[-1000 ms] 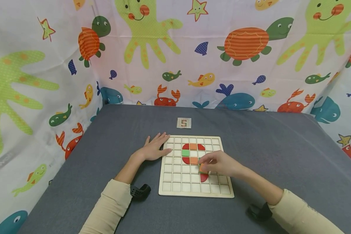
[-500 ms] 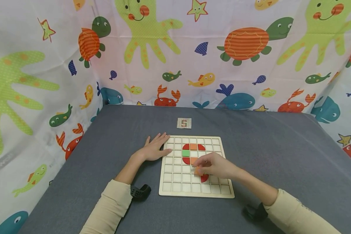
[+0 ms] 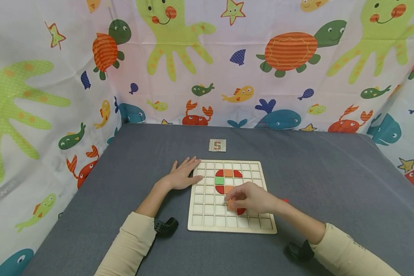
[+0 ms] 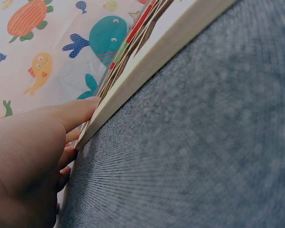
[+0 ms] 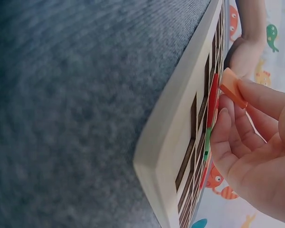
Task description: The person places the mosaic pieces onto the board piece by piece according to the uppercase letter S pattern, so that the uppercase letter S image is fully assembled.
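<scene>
A pale wooden board (image 3: 197, 221) with a grid of square recesses lies on the table. My right hand (image 3: 252, 197) is over its lower middle and pinches an orange square tile (image 5: 232, 88) between thumb and fingers; the right wrist view shows it tilted, just off the grid. Set into the board are rounded red tiles (image 3: 219, 189), orange tiles (image 3: 229, 173) and a green tile (image 3: 219, 180). Another red tile (image 3: 241, 211) sits beside the pinching fingers, partly covered. My left hand (image 3: 181, 176) rests at the board's upper left edge, fingers extended and thumb on the rim.
Behind the board lies a small card (image 3: 217, 145) printed with an S pattern on a grid. A bit of red (image 3: 285, 200) shows beside my right forearm, mostly hidden. The grey table (image 3: 151, 145) is backed by a curtain (image 3: 207, 69) with sea animals.
My right hand has moved a little left across the board with the orange tile, from above the red tile to the cell left of it. The left hand has stayed still.
</scene>
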`<state>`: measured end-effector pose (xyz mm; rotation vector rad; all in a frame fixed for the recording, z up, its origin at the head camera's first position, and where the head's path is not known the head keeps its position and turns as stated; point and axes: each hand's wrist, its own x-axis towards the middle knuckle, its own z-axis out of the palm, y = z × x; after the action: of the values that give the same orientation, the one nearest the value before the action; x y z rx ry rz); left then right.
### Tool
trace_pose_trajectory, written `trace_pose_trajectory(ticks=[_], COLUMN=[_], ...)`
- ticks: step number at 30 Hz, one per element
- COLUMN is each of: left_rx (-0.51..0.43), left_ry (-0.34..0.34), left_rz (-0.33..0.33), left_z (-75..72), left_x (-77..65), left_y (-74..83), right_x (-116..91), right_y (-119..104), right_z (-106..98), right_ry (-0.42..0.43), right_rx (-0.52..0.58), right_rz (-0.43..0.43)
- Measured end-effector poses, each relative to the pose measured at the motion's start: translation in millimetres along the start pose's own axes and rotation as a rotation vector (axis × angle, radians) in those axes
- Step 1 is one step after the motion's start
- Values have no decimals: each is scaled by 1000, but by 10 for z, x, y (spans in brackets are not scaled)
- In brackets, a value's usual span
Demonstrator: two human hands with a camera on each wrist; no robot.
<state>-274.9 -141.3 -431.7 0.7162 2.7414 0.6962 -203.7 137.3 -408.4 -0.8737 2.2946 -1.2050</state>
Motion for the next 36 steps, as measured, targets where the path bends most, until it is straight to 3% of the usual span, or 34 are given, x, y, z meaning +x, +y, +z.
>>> trace_pose_trajectory(ticks=[36], left_rx=[-5], left_ry=[-9], left_rz=[13], left_z=[-6], left_x=[-6], left_y=[11], right_x=[17], right_y=[-18], right_z=[39], right_ry=[20], right_rx=[-139], right_rz=[-76])
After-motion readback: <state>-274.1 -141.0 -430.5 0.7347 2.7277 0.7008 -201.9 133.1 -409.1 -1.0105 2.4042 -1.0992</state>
